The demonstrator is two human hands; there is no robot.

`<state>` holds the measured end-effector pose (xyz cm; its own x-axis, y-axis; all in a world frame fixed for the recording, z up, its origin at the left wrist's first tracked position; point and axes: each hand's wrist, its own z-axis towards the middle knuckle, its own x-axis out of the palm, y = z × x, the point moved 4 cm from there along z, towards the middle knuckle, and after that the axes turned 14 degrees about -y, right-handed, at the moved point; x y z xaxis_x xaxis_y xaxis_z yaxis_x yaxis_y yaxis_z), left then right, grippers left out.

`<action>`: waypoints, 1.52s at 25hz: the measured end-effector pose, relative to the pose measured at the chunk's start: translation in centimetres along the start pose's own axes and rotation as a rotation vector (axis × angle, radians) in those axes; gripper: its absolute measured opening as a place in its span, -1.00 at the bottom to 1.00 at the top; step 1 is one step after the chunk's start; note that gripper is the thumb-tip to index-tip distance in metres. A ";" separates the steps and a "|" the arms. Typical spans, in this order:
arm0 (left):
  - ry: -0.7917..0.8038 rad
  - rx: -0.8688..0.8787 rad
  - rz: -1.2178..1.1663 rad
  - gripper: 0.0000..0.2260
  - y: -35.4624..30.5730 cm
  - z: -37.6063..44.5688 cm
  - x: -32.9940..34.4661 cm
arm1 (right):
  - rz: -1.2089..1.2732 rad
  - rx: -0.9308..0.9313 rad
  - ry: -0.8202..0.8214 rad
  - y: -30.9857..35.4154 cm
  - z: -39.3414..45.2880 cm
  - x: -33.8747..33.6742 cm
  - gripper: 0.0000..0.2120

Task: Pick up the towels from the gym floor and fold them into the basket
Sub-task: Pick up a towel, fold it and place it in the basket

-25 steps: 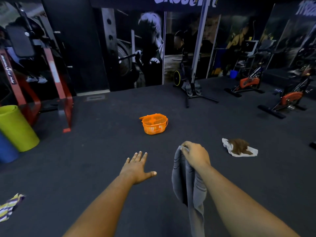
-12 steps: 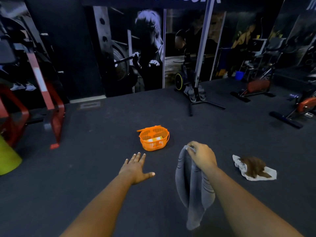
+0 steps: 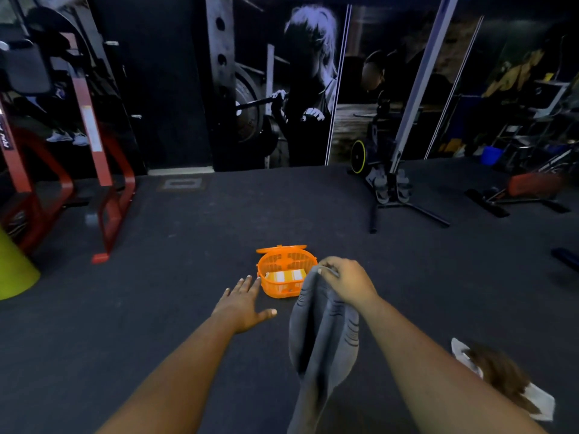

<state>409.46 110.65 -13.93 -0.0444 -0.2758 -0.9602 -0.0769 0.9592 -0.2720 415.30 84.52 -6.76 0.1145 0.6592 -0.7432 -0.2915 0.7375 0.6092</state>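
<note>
Over the last second the orange basket [image 3: 286, 274] went from well ahead of the hands to right at them; the walk-up looked about done, so folding and dropping in was probably next. The brown-and-white towel [image 3: 501, 375] slid from the mid-right floor to the near right edge, left behind on the gym floor [image 3: 175, 277] and not yet collected. The striped cloth seen near left a second back was out of frame.

Right hand [image 3: 346, 281]: fingers curled, pinching the top edge of the grey towel [image 3: 324, 339], which hung bunched and unfolded down past the bottom of frame, just near-right of the basket. Same grip as before.

Left hand [image 3: 242, 303]: empty, palm down, fingers straight and slightly spread, thumb out to the right, fingertips just beside the basket's left rim. Couldn't tell whether they touched it.

Basket already held something pale and folded, with its lid flipped open at the far side. The grey towel needed the left hand for folding.
</note>
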 end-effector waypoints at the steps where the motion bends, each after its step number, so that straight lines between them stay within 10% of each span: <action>1: -0.003 0.005 -0.017 -0.08 -0.3 2.4 0.3 | 0.027 -0.029 0.024 -0.2 2.3 0.3 -0.90; 6: 0.030 0.179 -0.336 -0.28 -3.6 14.9 1.3 | 0.105 -0.124 0.150 -0.1 12.2 1.7 -0.90; 10: 0.075 0.201 -0.446 -0.89 -3.8 23.7 0.6 | 0.059 -0.116 0.230 -1.8 19.7 2.5 -0.92; 18: 0.086 -0.042 -0.753 -0.76 -0.6 34.3 -2.7 | -0.379 -0.104 0.448 -8.5 29.9 4.3 -0.87; 22: 0.048 0.009 -0.630 -0.90 -0.4 36.0 -3.7 | -0.178 -0.051 0.226 -11.3 32.8 4.6 -0.71; 25: 0.062 0.084 -0.505 -0.63 -0.3 36.9 -5.0 | 0.013 -0.035 0.118 -13.0 34.4 4.4 -0.64; 38: -0.095 -0.003 -0.679 -0.81 -5.1 39.5 -5.4 | 0.126 -0.244 0.186 -7.4 39.4 3.5 -0.96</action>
<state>449.41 109.67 -9.87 0.1022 -0.8094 -0.5782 -0.0599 0.5752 -0.8158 455.27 87.15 -2.95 -0.1058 0.6880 -0.7180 -0.5139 0.5803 0.6318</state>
